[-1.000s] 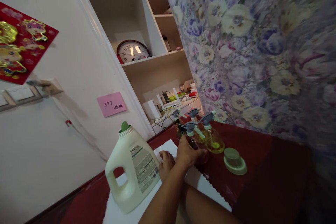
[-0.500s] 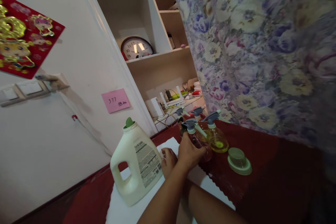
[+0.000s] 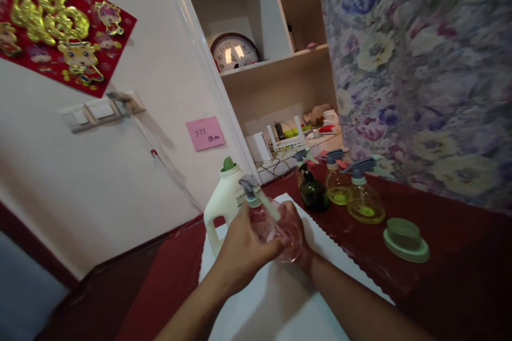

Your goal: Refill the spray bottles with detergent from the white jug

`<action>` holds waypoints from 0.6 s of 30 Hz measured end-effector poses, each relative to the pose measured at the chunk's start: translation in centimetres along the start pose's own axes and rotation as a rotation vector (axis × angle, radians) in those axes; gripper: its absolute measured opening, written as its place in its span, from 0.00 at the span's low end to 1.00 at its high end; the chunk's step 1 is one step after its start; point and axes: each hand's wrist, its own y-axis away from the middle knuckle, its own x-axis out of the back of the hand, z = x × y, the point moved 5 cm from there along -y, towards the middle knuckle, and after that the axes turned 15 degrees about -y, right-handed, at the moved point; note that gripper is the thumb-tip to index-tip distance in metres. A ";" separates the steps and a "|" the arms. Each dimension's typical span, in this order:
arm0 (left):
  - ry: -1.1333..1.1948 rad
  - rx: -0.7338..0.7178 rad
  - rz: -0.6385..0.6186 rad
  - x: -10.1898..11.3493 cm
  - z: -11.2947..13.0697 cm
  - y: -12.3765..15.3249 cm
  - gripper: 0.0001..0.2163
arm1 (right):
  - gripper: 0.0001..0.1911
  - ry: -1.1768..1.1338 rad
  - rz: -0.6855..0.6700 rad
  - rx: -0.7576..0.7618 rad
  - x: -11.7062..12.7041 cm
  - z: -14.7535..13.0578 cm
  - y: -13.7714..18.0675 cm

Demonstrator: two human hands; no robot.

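Observation:
A clear pink spray bottle (image 3: 294,237) with a grey trigger head is held tilted above a white sheet. My left hand (image 3: 242,253) is wrapped round its left side, thumb across the front. My right hand (image 3: 295,218) grips it from the right and behind; most of those fingers are hidden by the bottle. Just behind my left hand stands a pale green detergent jug (image 3: 220,197) with its handle to the left, a darker green piece showing at its mouth. The jug is partly covered by my hand and the spray bottle.
To the right stand a dark green pump bottle (image 3: 314,194) and several trigger bottles, including a yellow-liquid spray bottle (image 3: 366,208). A green cap (image 3: 406,240) lies nearer on the red tabletop (image 3: 352,256). Behind are a shelf with a router (image 3: 290,141) and a floral curtain (image 3: 400,64).
My left hand has brought the pink spray bottle leftward from the other bottles to over the white sheet. My right hand has left the jug's side and joined it on the bottle; my arms have uncrossed.

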 end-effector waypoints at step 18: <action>0.169 0.254 0.119 3.3 -15.3 10.4 0.29 | 0.26 -0.298 -0.880 0.123 -6.1 -5.9 10.6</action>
